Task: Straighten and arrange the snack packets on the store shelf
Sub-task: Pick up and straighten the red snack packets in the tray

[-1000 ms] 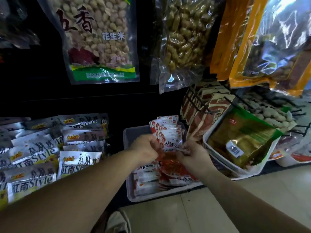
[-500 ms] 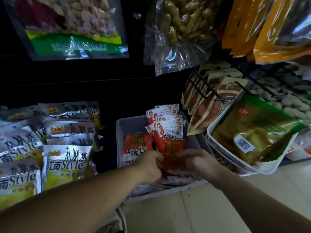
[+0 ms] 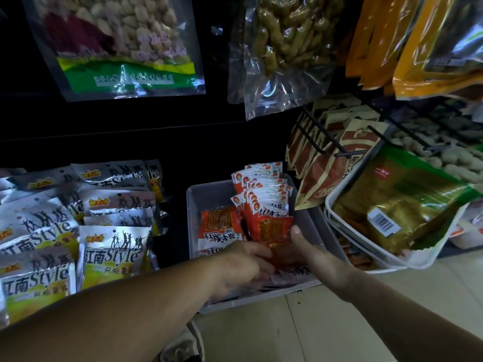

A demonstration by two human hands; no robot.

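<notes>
A row of glossy red-and-white snack packets (image 3: 264, 199) is held upright in the right half of a translucent grey plastic bin (image 3: 192, 202), long axes vertical, printed faces toward the camera. Its lower front is pinched by the right hand (image 3: 311, 253), thumb on the face. The left hand (image 3: 239, 267), fingers curled, appears to grip the same edge. One flat packet (image 3: 218, 226) lies inverted in the bin's left half. Crinkled silver foil bags (image 3: 112, 249) are stacked left of the bin.
</notes>
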